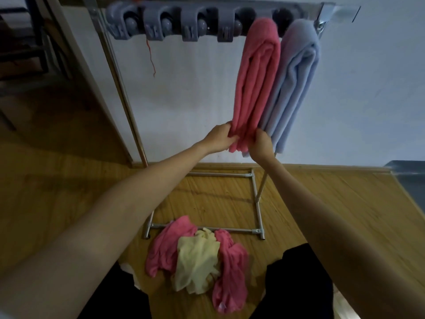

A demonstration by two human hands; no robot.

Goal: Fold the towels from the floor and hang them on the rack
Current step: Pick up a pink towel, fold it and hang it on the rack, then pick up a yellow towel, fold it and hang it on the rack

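Two folded towels already hang side by side on the metal rack (230, 12): a fluffy pale blue towel (296, 84) and a folded pink terry towel (255, 84), whose lower end our left hand (219, 139) and right hand (261, 143) pinch with curled fingers. We judge the task under halfway, since a crumpled pile of pink and cream towels (197, 259) waits on the wooden floor (333, 203).
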